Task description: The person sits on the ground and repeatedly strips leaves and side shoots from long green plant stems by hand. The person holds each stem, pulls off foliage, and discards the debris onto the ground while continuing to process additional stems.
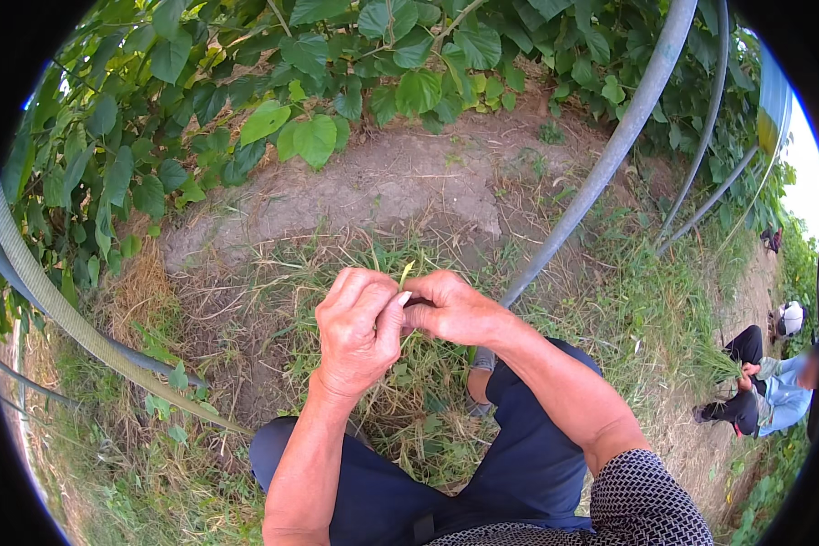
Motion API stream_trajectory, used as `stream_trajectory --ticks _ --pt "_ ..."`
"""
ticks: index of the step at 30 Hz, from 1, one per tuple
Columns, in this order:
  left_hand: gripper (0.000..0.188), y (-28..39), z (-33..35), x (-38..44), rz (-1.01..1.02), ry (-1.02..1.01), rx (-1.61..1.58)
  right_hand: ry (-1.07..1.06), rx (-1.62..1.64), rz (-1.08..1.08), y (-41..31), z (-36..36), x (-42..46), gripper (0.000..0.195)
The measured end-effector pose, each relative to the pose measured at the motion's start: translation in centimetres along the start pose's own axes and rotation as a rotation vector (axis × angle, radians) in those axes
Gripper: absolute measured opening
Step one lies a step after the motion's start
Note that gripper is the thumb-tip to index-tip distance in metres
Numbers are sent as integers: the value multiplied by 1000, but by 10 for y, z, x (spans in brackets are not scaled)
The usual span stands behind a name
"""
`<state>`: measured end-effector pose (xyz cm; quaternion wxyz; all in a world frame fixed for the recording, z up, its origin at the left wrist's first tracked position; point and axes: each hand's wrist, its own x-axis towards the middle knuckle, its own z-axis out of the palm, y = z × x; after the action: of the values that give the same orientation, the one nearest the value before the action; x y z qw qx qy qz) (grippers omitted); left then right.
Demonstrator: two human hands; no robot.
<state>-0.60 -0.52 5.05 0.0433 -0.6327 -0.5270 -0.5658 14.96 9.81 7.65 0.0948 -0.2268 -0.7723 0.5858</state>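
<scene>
My left hand point(363, 326) and my right hand point(456, 308) meet in front of my knees, fingertips touching. Pinched between them is a thin yellow-green blade of a plant point(407, 271), its pointed tip sticking up above the fingers. The rest of the blade is hidden by my fingers. Below the hands, between my legs in dark blue trousers point(532, 443), lies a mat of cut or trampled grass point(423, 430). A shoe point(480, 382) shows beside my right knee.
Broad-leaved green bushes point(314, 61) overhang bare soil point(409, 177) ahead. A grey metal pipe point(587, 177) slants up at right; a fabric-textured, hose-like tube point(95, 334) curves at left. Far right, a seated person point(778, 396) holds a bunch of grass point(716, 362).
</scene>
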Motion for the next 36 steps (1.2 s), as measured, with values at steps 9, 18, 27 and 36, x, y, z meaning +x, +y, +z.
stream_trajectory --ticks 9,18,27,36 --pt "10 -6 4 -5 -96 -54 -21 280 290 -270 13 -8 -5 16" --pt "3 -7 8 -11 -387 -200 -302 261 299 -219 12 -7 0 6" --pt "9 -15 13 -15 -504 -394 -420 405 305 -225 25 -19 5 9" --pt "4 -9 18 -10 -393 -559 -213 442 326 -193 24 -33 2 7"
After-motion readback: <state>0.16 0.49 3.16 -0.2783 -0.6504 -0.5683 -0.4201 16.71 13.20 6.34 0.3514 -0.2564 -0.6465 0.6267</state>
